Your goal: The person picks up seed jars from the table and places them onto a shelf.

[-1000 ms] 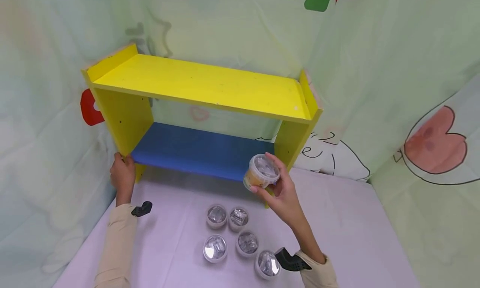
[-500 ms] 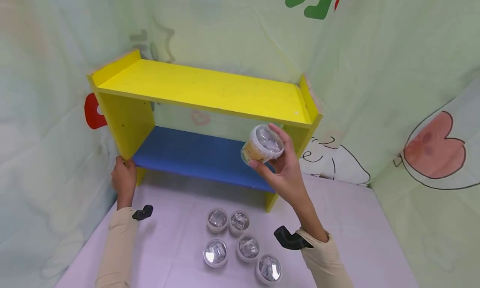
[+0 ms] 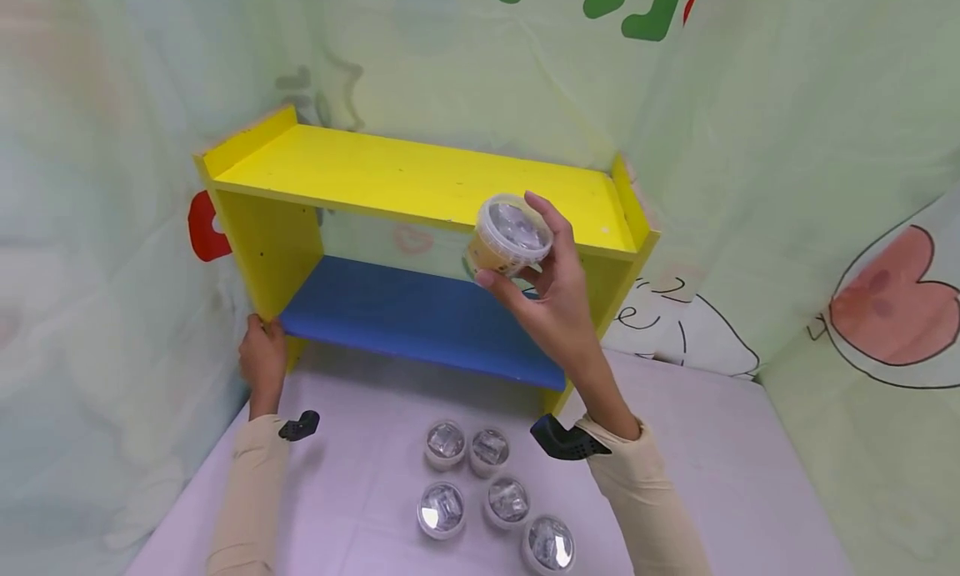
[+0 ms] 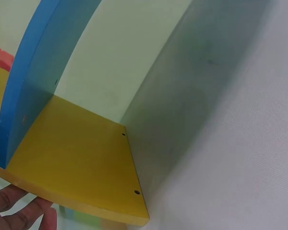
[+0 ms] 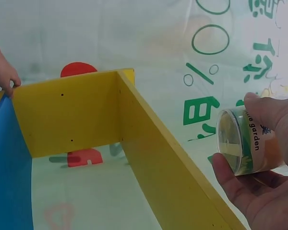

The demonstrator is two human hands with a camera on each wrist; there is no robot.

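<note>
In my right hand (image 3: 558, 305) is a small clear plastic tub (image 3: 510, 238) with a lid, held between thumb and fingers. Its printed label, with the word "garden", shows in the right wrist view. The tub is tilted and overlaps the front edge of the yellow top board (image 3: 420, 174) in the head view. My left hand (image 3: 262, 355) grips the front edge of the shelf's yellow left side panel (image 4: 81, 158), beside the end of the blue lower board (image 3: 420, 313). In the left wrist view its fingers (image 4: 26, 213) lie along the panel's outer side.
Several similar lidded tubs (image 3: 506, 501) stand on the pale table (image 3: 697, 468) in front of the shelf. The shelf's raised right end (image 3: 633, 201) is close to my right hand. Printed cloth walls (image 3: 750, 142) enclose the table at the back and sides.
My right hand has lifted the tub from in front of the blue board up to the level of the yellow top board. My left hand keeps its grip on the side panel.
</note>
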